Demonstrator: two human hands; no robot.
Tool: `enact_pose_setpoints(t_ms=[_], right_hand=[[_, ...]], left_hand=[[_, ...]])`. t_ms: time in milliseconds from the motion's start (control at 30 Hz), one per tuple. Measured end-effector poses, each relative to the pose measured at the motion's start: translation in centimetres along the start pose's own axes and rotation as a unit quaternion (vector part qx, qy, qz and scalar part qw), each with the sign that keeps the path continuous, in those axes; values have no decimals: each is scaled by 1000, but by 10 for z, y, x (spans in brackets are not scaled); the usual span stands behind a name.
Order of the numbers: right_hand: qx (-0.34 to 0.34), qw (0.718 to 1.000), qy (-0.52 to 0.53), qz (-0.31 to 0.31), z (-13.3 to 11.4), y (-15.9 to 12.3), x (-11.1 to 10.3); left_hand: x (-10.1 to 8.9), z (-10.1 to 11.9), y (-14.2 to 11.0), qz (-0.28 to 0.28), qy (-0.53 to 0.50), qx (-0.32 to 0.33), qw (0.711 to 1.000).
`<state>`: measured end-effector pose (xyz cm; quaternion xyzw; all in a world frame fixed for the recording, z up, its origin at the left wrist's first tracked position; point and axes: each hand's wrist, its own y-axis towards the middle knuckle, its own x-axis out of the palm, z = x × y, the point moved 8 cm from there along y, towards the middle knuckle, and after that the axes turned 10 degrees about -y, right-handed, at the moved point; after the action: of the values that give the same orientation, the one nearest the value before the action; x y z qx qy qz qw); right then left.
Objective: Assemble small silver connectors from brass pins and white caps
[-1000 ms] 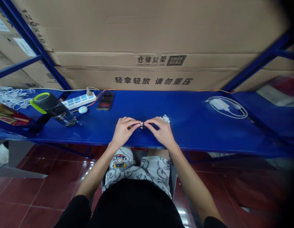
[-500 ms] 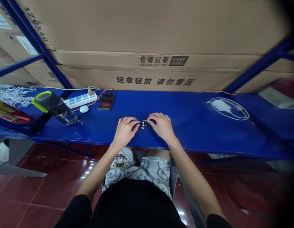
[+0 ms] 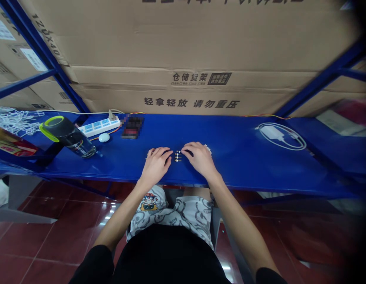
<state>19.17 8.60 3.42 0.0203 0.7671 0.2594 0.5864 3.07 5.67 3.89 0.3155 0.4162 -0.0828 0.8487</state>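
- left hand (image 3: pixel 155 163): palm down, fingers loosely curled, nothing visibly held
- right hand (image 3: pixel 199 157): same, empty
- tiny metal pins (image 3: pixel 177 156): short row between the hands, just beside both, on glossy blue steel shelf (image 3: pixel 238 165)

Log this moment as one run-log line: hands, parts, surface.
left hand palm-down | right hand palm-down | between: row of small metal parts | surface: blue steel shelf

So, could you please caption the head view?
Left hand and right hand flank small metal parts on a blue shelf.
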Motion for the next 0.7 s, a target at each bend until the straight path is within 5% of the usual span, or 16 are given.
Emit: enact_pose_setpoints(t_ms=[700], right_hand=[[-12, 1000, 9, -18, -7, 3, 4]], left_hand=[[13, 9, 0, -58, 37, 16, 998]])
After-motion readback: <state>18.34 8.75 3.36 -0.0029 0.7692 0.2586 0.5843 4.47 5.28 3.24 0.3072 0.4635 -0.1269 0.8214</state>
